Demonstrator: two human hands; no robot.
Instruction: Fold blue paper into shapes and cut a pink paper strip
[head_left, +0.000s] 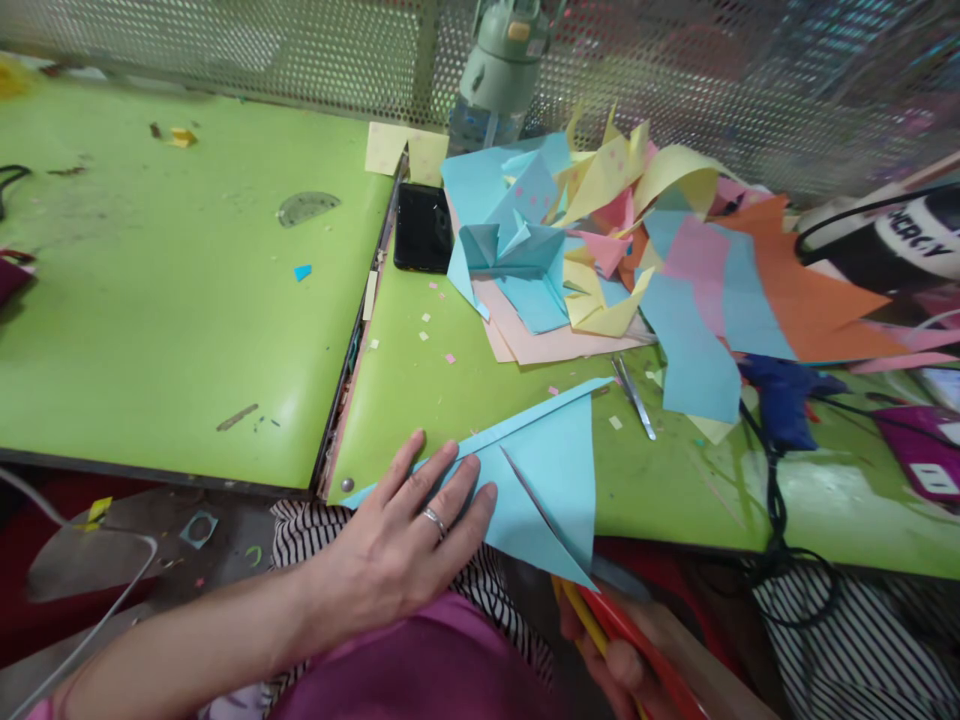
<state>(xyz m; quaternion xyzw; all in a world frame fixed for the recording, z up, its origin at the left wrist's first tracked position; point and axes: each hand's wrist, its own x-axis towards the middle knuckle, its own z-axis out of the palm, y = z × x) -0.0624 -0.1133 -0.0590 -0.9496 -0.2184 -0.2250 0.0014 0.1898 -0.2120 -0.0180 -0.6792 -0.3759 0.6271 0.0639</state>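
A light blue sheet of paper (562, 470) with a narrow folded strip along its upper edge lies at the front of the green table. My left hand (427, 520), a ring on one finger, rests flat on its left part with fingers stretched out. A long dark slit runs slantwise through the paper to its lower corner, which juts over the table edge. Below that corner my right hand (626, 665) is closed round a long red and yellow tool (637, 640) whose kind I cannot make out. Steel tweezers (634, 400) lie just right of the paper.
Coloured paper pieces (525, 250) pile up behind, near a black phone (423, 228) and a green bottle (501, 70). A blue glue gun (784, 400) with a black cord lies right. A gap (352, 365) splits the tabletops; a protractor (309, 208) lies on the left one.
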